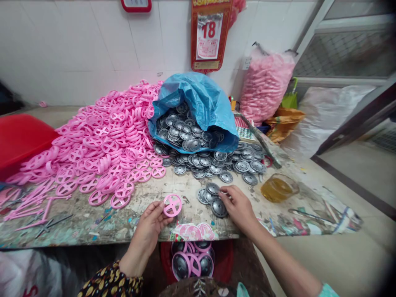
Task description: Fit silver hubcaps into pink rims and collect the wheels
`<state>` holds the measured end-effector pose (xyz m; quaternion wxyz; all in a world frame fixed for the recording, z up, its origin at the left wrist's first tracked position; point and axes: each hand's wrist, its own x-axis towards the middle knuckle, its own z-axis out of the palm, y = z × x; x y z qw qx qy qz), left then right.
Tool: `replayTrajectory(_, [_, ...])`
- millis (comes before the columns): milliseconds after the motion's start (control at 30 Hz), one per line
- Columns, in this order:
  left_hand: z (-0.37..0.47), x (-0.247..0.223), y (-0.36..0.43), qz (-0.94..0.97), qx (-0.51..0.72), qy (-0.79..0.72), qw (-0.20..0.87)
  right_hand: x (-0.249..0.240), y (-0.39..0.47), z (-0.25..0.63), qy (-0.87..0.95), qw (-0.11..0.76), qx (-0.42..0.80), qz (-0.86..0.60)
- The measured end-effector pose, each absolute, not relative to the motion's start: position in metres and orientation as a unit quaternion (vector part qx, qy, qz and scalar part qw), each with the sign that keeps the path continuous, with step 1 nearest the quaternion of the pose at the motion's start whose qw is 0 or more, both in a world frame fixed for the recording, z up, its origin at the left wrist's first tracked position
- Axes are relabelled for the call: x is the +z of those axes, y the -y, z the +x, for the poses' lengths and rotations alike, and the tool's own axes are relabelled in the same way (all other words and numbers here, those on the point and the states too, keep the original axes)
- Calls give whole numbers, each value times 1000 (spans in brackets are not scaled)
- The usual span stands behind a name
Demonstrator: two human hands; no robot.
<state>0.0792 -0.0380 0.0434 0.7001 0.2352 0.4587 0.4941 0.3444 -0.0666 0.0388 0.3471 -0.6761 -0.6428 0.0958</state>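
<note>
My left hand [151,222] is closed on a pink plastic wheel ring [172,205] with four-way crossing spokes, holding it by its left edge just above the table's front. To the right, my right hand [236,204] has its thumb and fingertips at the edge of a dark grey wheel disc [213,188], which rests in a small cluster of similar discs [219,207]. The fingers look pinched on that disc. Between the hands, at the table edge, lie round pink-and-white paper pieces [196,232]. Below the edge, a red tub [227,258] holds pink rings fitted with grey discs [181,266].
A big heap of pink rings [102,140] covers the left of the table. Grey discs spill from a blue bag [204,99] at the back. A glass cup of yellowish liquid [278,188] stands at right. Pink sticks [40,206] and a red bin [24,140] lie left.
</note>
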Motion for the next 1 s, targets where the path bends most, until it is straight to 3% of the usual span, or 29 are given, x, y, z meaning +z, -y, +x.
replayTrajectory(133, [83,48,42,190,492,-455,717,44,76,346,618,203,105,-752])
replayTrajectory(200, [89,51,44,170,479,-442,739,42,78,342,599,238,136,-752])
replayTrajectory(333, [105,51,50,144,457,-427,767,43,78,323,514,444,299,-670])
replayTrajectory(433, [115,51,57,154,446,-408,782,51,79,295,480,527,373,-594])
replayTrajectory(667, [118,54,75,251,419,-371,790,57,93,259,605,464,231,-604])
replayTrajectory(833, [118,57,76,295,430,-390,759,74,92,268,657,389,333,-553])
replayTrajectory(1000, [122,52,79,333,410,-407,745,70,98,263,611,414,345,-579])
